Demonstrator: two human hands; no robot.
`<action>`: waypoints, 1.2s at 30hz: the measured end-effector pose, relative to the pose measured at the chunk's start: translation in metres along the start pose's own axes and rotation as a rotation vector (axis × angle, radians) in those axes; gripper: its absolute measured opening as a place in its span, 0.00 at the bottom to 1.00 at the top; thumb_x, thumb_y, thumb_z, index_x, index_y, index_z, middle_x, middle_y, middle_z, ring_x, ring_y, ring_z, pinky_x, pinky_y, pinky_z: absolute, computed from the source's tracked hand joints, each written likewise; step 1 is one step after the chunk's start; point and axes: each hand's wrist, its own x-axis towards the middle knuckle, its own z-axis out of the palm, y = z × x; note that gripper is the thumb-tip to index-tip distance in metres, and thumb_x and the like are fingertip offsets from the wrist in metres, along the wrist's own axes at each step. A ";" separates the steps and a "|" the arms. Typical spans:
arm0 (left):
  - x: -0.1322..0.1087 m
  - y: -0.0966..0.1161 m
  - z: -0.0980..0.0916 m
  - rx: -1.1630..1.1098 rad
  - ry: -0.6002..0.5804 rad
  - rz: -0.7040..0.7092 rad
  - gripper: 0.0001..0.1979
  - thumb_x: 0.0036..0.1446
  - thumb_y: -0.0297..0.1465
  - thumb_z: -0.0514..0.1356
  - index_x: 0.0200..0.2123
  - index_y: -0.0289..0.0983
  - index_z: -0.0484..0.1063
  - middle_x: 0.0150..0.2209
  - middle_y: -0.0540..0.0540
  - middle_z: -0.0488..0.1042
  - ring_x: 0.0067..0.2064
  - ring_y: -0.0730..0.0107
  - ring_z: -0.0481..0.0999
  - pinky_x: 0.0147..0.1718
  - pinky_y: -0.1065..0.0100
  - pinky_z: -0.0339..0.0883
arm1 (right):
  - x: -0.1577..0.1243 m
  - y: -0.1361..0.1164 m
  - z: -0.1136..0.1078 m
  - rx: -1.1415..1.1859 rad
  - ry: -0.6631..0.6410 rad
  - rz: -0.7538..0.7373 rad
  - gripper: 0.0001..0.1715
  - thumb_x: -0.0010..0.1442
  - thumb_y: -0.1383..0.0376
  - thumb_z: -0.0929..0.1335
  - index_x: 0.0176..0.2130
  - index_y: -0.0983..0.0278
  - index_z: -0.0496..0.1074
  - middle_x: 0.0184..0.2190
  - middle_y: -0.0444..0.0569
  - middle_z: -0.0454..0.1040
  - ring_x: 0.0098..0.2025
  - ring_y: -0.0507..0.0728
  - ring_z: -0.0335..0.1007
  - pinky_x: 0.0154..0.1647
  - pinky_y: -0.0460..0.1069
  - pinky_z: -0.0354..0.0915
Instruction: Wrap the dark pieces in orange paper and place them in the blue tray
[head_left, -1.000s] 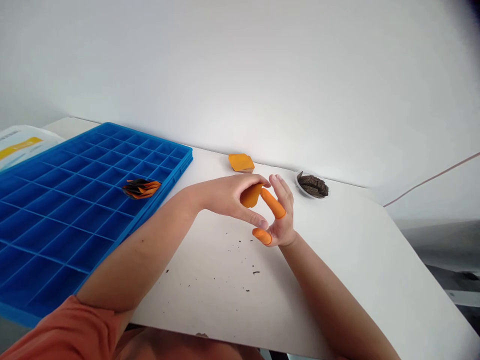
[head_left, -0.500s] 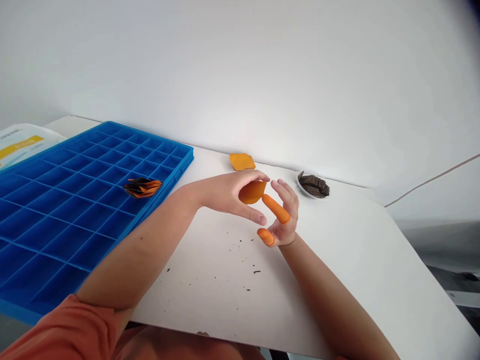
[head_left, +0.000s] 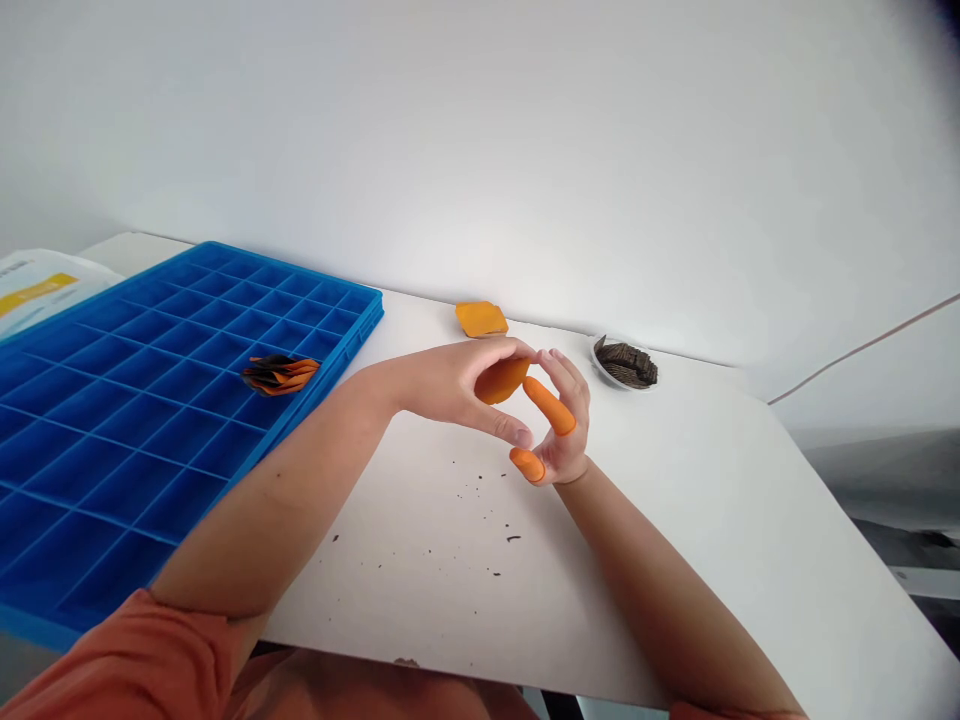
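Observation:
My left hand (head_left: pixel 457 390) hovers over the white table (head_left: pixel 705 520), its thumb and fingers pinched on a small orange piece (head_left: pixel 501 379). My right hand (head_left: pixel 559 425) is right beside it, fingers spread, with orange finger cots on the thumb and index finger; the index tip touches the orange piece. Behind the hands lies another flat orange pad (head_left: pixel 481 318). A small clear dish (head_left: pixel 626 364) of dark brown chips stands to the right of it.
A large blue compartment tray (head_left: pixel 150 400) fills the left side of the table; one cell holds a bundle of orange and dark pieces (head_left: pixel 281 373). A white bag with a yellow label (head_left: pixel 37 285) lies beyond the tray. Dark crumbs (head_left: pixel 487 520) dot the table.
The hands drew slightly apart half a second ago and have closed together again; the right index finger is back against the orange piece. The view shifted a little.

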 end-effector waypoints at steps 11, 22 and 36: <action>0.000 0.000 0.000 -0.019 0.037 0.031 0.38 0.47 0.48 0.75 0.59 0.44 0.69 0.38 0.49 0.68 0.41 0.66 0.67 0.40 0.64 0.61 | 0.003 -0.005 0.002 -0.020 0.060 0.001 0.36 0.68 0.47 0.57 0.67 0.60 0.63 0.62 0.58 0.70 0.63 0.69 0.70 0.56 0.69 0.74; 0.005 0.004 0.007 -0.042 0.009 0.034 0.32 0.45 0.48 0.75 0.49 0.42 0.69 0.40 0.48 0.65 0.36 0.69 0.63 0.31 0.66 0.61 | 0.016 -0.015 -0.002 -0.083 -0.036 0.044 0.27 0.66 0.52 0.62 0.60 0.58 0.67 0.64 0.56 0.69 0.66 0.69 0.67 0.58 0.68 0.73; 0.007 0.007 0.017 -0.110 0.009 0.040 0.24 0.59 0.51 0.66 0.48 0.40 0.70 0.37 0.50 0.64 0.34 0.72 0.60 0.33 0.66 0.58 | 0.019 -0.012 -0.003 -0.118 -0.003 0.114 0.27 0.63 0.61 0.68 0.60 0.59 0.67 0.59 0.57 0.72 0.65 0.69 0.69 0.60 0.68 0.71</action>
